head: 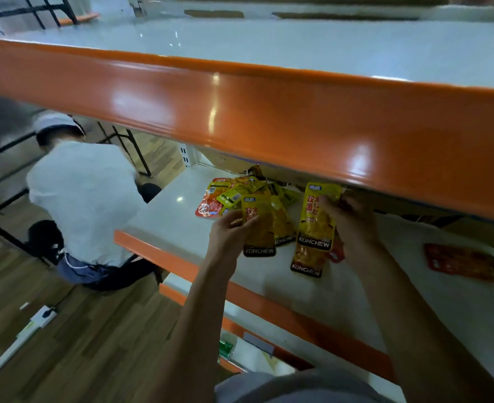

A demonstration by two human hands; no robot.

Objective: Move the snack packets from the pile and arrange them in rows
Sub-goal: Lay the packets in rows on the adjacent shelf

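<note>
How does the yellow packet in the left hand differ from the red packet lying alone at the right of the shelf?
The yellow packet is gripped by the left hand; the red packet lies loose on the shelf. The yellow packet stands lengthwise, the red packet lies sideways. The yellow packet sits near the pile; the red is apart. Both are flat pouches.

One head-worn, wide-angle view looks forward and steeply down, close to the orange shelf edge that crosses the upper frame. It peers under this onto the lower shelf, with the floor at left.
</note>
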